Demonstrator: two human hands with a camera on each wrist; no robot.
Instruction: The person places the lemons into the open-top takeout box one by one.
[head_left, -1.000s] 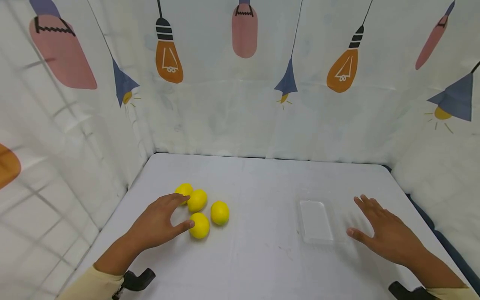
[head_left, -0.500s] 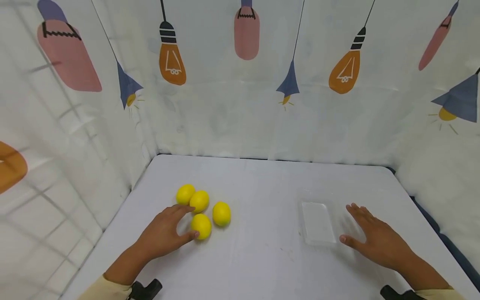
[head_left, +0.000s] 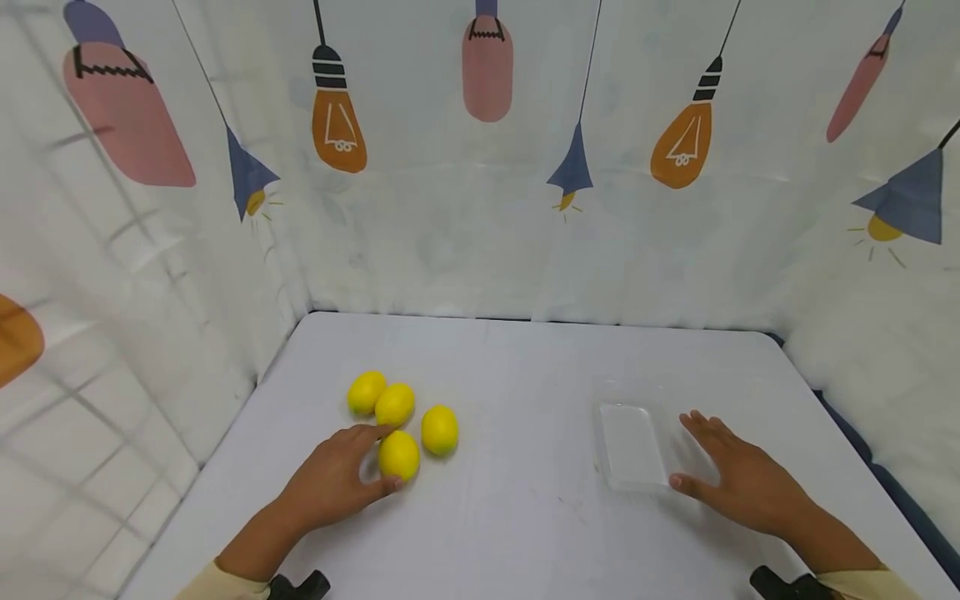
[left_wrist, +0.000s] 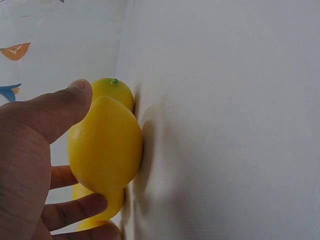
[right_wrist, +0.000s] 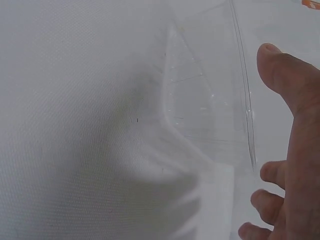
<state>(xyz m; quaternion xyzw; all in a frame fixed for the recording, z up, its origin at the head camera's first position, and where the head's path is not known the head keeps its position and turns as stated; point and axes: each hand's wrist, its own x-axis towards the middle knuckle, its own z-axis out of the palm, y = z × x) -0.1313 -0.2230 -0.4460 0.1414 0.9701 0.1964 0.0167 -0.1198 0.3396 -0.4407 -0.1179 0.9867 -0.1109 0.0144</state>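
Observation:
Several yellow lemons lie in a cluster at the left of the white table (head_left: 525,517). My left hand (head_left: 377,460) cups the nearest lemon (head_left: 399,455), index finger along its far side and thumb on its near side. In the left wrist view the thumb (left_wrist: 55,112) presses this lemon (left_wrist: 105,145) and the fingers (left_wrist: 75,210) curl under it. A clear plastic tray (head_left: 633,446) sits empty at the right. My right hand (head_left: 686,450) lies flat on the table beside it, its thumb (right_wrist: 287,75) near the tray's rim (right_wrist: 245,100).
Three more lemons (head_left: 367,392) (head_left: 394,404) (head_left: 439,429) lie just beyond and beside the held one. White curtains printed with light bulbs (head_left: 480,208) close the table in at the back, left and right. Bare tabletop lies between the lemons and the tray.
My left hand drew back from the far lemons and settled around the nearest one. My right hand slid left and nearer, up to the tray's right side.

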